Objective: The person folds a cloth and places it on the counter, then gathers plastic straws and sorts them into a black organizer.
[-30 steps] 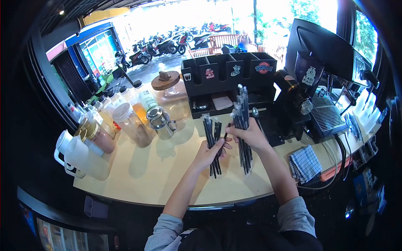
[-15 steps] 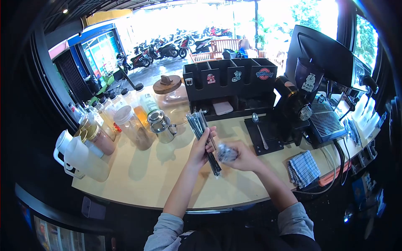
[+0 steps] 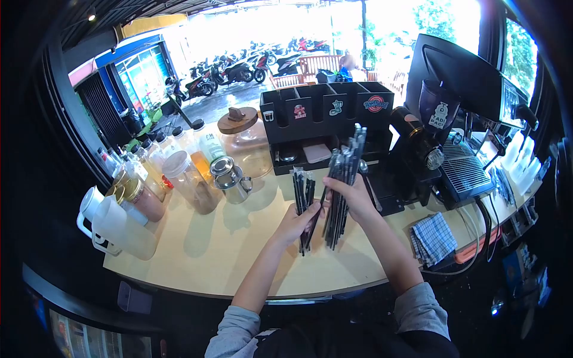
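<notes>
— Split apart again since half a second back: one bunch then, two bundles now, both lifted upright over the counter (image 3: 209, 250).

— Head view, left side first?

— Left hand (image 3: 296, 222) closed around the smaller bundle of wrapped black straws (image 3: 303, 197), tops pointing to 12 o'clock, lower ends hanging just above the wood. Right hand (image 3: 352, 197) at 3 o'clock of it, fingers wrapped round the larger bundle of straws (image 3: 343, 179), tilted toward 1 o'clock. One loose straw apparently pinched between the two hands; hard to tell which one grips it.

— Around them?

— Black organizer (image 3: 325, 113) at 12 o'clock, near the straw tips. Steel milk jug (image 3: 230, 176) at 10 o'clock, glass jars (image 3: 188, 179) beyond it. Spoon behind the larger bundle, mostly hidden. Checked cloth (image 3: 433, 235) at 4 o'clock.

— Likely trouble?

— Slippery wrappers, probably: slack grip on the big bundle, and straws sliding out the bottom, scattering across the counter or over the near edge at 6 o'clock. Also tall tips swinging toward 12 o'clock, knocking the organizer. Loose middle straw the first to drop, at a guess.
</notes>
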Motion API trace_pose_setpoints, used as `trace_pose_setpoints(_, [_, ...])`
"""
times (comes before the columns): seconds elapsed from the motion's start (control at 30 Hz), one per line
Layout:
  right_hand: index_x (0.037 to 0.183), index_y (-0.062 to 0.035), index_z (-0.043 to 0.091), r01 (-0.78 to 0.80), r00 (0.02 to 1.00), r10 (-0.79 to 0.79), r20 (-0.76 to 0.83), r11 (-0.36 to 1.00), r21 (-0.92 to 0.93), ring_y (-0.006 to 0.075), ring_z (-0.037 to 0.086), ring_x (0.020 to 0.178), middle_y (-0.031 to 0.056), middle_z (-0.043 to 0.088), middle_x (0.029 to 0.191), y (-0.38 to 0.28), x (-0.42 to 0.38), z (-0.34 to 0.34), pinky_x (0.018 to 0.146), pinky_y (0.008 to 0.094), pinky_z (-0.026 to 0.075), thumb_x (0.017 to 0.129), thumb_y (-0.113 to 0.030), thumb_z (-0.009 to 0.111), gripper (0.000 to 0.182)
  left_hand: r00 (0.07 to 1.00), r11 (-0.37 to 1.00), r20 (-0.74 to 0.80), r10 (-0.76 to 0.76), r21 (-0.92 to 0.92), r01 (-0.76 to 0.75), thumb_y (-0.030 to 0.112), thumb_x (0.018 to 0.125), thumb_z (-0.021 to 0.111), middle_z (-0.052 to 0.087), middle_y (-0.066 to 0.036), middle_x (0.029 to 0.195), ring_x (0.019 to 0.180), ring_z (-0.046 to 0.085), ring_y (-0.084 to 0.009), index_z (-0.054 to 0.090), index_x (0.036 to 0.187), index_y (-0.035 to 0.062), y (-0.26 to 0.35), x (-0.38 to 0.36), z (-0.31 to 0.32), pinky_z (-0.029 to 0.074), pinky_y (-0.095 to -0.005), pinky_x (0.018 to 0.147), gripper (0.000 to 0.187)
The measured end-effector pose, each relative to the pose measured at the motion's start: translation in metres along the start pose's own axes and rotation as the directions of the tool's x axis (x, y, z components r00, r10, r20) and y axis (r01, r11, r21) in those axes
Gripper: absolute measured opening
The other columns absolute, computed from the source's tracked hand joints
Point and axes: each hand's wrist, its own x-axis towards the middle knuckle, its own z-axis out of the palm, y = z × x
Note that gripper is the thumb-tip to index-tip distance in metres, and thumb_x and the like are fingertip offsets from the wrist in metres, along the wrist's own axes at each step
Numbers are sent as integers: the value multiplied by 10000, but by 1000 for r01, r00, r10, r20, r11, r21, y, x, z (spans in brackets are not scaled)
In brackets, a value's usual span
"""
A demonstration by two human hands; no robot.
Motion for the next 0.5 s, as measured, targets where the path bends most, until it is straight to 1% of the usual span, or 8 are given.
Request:
trace_pose_setpoints(0.1, [796, -19, 560, 124, 983, -81, -167, 956, 266, 103, 549, 574, 27, 559, 655, -5, 0, 5, 565, 229, 433, 778, -95, 621, 99, 995, 995, -65, 69, -71, -74, 295, 916, 446, 503, 25, 754, 467, 334, -19, 530, 1078, -20, -3, 3, -3, 275, -175, 424, 365])
trace_pose_setpoints(0.13, [812, -18, 557, 116, 985, -75, -157, 956, 269, 109, 553, 588, 34, 562, 667, -7, -1, 3, 579, 241, 437, 785, -83, 608, 87, 995, 995, -67, 69, -73, -74, 295, 916, 446, 503, 25, 754, 467, 334, -19, 530, 1078, -20, -5, 4, -4, 275, -175, 424, 365])
trace_pose_setpoints(0.17, [812, -18, 557, 115, 985, -74, -156, 956, 269, 109, 553, 588, 34, 562, 667, -6, -1, -1, 579, 241, 437, 785, -83, 608, 87, 993, 995, -90, 77, -54, -82, 303, 912, 451, 480, 33, 692, 452, 329, -19, 543, 1066, -7, -8, 5, -5, 266, -182, 416, 357])
trace_pose_setpoints(0.23, [886, 1, 566, 52, 998, -56, 32, 992, 112, 105, 550, 578, 29, 561, 663, 0, 0, -11, 564, 244, 437, 785, -91, 612, 143, 987, 995, -133, 93, -16, -96, 318, 906, 463, 433, 50, 567, 423, 319, -18, 568, 1041, 20, -10, 8, -4, 246, -195, 400, 343])
trace_pose_setpoints(0.3, [905, 13, 558, 35, 998, -38, 42, 997, 69, 102, 542, 558, 30, 555, 649, 2, -1, -8, 531, 235, 428, 780, -101, 627, 183, 989, 996, -119, 92, 10, -91, 325, 907, 459, 407, 54, 536, 418, 318, -21, 577, 1018, 25, -8, 6, 1, 242, -200, 396, 342])
trace_pose_setpoints(0.37, [880, 13, 545, -76, 995, 75, 62, 997, 4, 96, 530, 526, 33, 547, 621, -5, -6, 2, 492, 222, 413, 771, -107, 645, 190, 990, 995, -106, 91, 37, -88, 333, 907, 456, 382, 57, 505, 413, 318, -24, 585, 995, 29, -9, 6, 4, 237, -204, 393, 342])
trace_pose_setpoints(0.43, [864, 15, 538, -84, 994, 83, 69, 996, 21, 89, 524, 509, 38, 546, 610, -1, -6, 1, 470, 221, 407, 763, -101, 655, 194, 989, 979, -102, 109, 185, -89, 339, 909, 447, 400, 45, 512, 416, 328, -29, 596, 950, 36, -14, 7, 3, 242, -209, 394, 340])
trace_pose_setpoints(0.5, [867, 22, 541, -82, 995, 83, 58, 997, -12, 85, 521, 502, 33, 544, 600, 2, -6, -1, 460, 224, 407, 762, -89, 653, 190, 989, 971, -94, 117, 219, -94, 338, 911, 442, 407, 38, 523, 420, 327, -31, 596, 941, 30, -12, 5, 5, 250, -211, 398, 346])
